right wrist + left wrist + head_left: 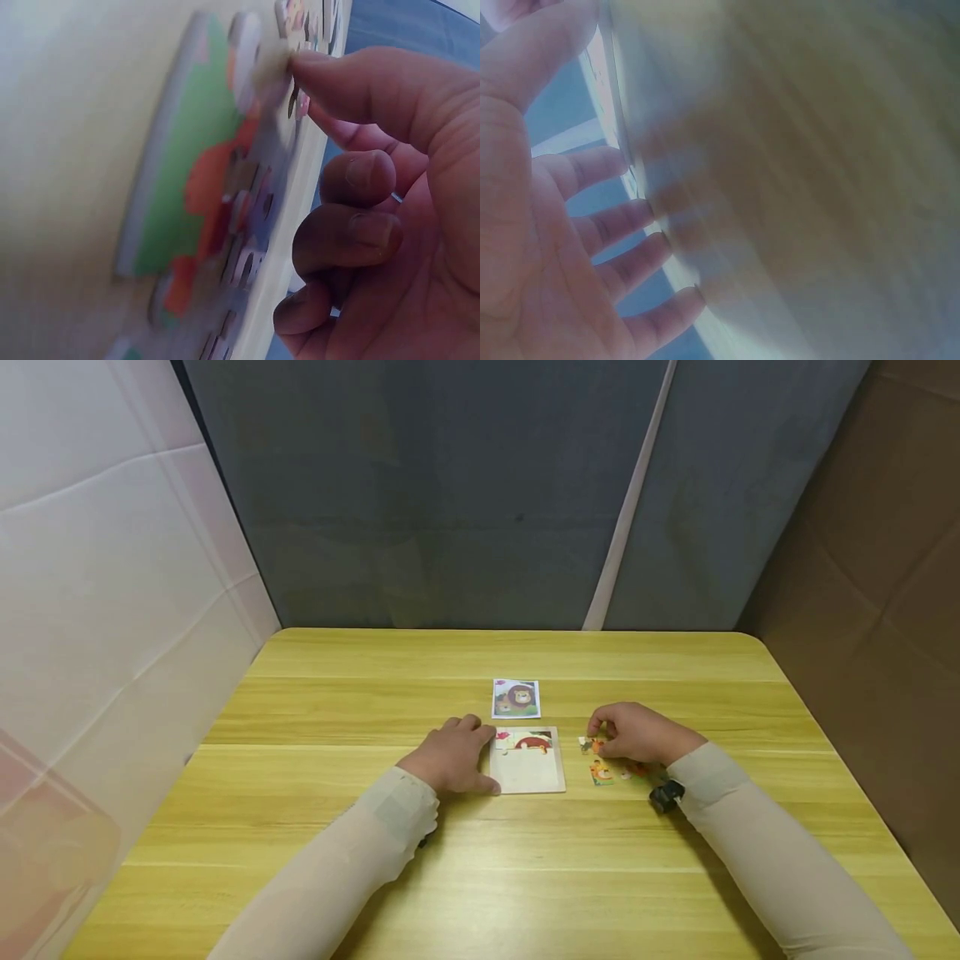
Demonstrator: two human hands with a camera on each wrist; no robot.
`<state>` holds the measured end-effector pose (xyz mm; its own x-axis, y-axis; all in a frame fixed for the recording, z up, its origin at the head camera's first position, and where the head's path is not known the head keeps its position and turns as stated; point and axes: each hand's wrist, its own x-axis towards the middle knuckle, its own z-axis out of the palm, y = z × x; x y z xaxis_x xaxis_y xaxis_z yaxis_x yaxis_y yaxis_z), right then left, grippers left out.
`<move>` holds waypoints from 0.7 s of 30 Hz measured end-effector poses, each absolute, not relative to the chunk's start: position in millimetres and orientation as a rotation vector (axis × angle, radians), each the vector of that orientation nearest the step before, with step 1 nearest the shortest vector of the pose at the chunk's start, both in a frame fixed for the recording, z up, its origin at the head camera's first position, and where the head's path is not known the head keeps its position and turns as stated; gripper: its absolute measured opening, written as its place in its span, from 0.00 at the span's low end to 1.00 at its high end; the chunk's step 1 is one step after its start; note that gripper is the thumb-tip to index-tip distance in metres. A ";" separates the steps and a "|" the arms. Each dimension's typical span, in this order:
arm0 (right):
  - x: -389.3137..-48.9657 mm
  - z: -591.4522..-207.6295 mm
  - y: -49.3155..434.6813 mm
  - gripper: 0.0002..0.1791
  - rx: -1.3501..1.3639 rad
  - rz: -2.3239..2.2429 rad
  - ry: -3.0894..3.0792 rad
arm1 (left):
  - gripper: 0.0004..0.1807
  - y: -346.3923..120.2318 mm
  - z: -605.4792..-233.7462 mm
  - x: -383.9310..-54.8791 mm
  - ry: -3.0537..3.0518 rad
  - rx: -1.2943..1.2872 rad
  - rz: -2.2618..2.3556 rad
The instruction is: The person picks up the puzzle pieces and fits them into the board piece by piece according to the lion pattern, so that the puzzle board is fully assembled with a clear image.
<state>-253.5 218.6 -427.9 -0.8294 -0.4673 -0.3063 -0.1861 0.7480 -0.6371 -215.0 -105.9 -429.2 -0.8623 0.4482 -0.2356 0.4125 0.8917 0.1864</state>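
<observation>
From my end I watch the left hand (453,756) lie at the left side of the square puzzle board (527,777), its fingers spread wide, the thumb at the near left corner and the index finger at the far left one. The left wrist view shows the same fingers extended and apart, their tips at the wood.

The board sits in the middle of the tabletop (465,893). Fitted pieces (532,743) fill its far part, with a pink shape at the left and a red-brown mane at the right; the near part is bare and pale.

To the right of the board, I have the right hand (641,732) with thumb and index finger narrow, pinching a small puzzle piece (588,742); the other fingers are curled. Just nearer lies a loose orange-and-yellow piece (601,772), and more loose pieces (637,769) lie under the wrist. On my right wrist view, a green-and-orange piece (176,187) looms large, though blur hides the exact contact at the thumb.

Just beyond the board lies a lion picture card (516,699), with a grey curtain (450,485) behind the tabletop.
</observation>
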 end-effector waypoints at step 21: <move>-252.5 -427.4 188.5 0.10 -0.686 -0.868 2.548 | 0.53 -104.7 -429.5 -215.5 2.786 0.630 0.175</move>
